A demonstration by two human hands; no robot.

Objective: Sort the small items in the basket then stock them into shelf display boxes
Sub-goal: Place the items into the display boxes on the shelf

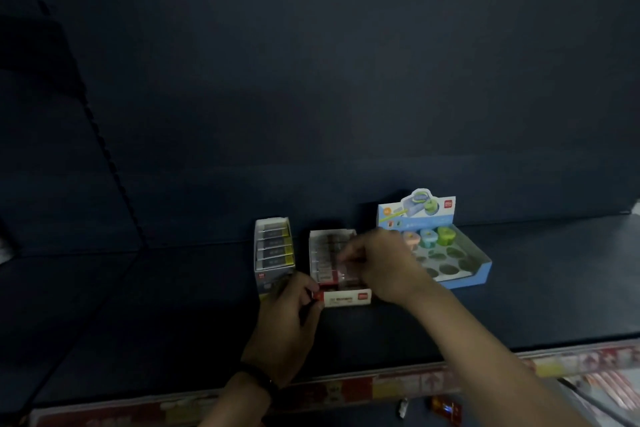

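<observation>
Showing red-and-white display box (346, 298) — open top, small packs (323, 255) in rows

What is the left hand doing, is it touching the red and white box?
Touching. The head view shows the left hand gripping the red and white box at its front left corner.

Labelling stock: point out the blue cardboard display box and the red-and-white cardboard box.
Blue cardboard display box (465, 281), head view, front wall.
Red-and-white cardboard box (346, 298), head view, front panel.
</observation>
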